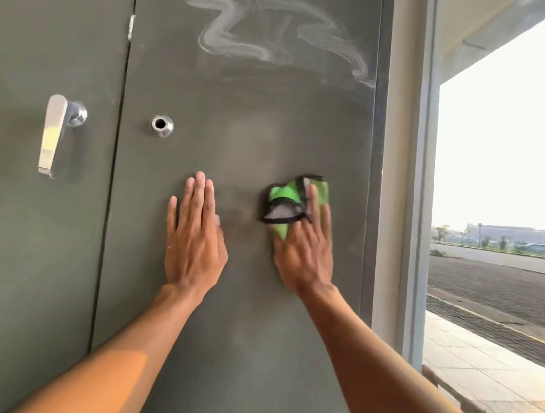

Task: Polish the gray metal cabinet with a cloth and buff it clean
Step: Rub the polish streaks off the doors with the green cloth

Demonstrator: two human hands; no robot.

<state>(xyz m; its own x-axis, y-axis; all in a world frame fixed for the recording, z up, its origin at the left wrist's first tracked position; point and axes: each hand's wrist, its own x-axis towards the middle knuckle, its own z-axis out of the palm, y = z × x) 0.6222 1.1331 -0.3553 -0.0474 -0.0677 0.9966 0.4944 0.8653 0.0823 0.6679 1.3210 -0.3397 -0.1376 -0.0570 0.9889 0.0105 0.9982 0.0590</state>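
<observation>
Gray painted metal, matte and faintly streaked: cabinet [231, 338] front filling most of the view, split into two flat doors by a dark vertical seam [110, 186]. On the left door, a chromed lever handle [52, 134], long and flat, hanging straight down from a round boss. On the right door, near the seam, a small round chromed fitting [162, 126] with a dark hole at its centre. High on the right door, white smears [252, 25] looping in a wavy zigzag, with a fainter hazy band beneath; lower down, duller and more even paint.

Left hand [194, 234]: flat against the right door below the round fitting, palm to the metal, fingers straight and close together, pointing up, holding nothing.

Right hand [306, 255]: laid flat over a cloth [286, 194], pressing it to the same door, fingers straight and slightly blurred, not curled round it. Cloth bright green, soft-looking and crumpled, edged in black binding, with a gray patch showing in a fold. Pinned between palm and metal near the door's right edge, beside the left hand but apart from it.

Bare forearms reaching up from the bottom of the view, warm light on the left one.

Right of the cabinet, a smooth pale post [404, 154]; beyond it, pale paving tiles [484, 369] and a dark road in bright daylight.
</observation>
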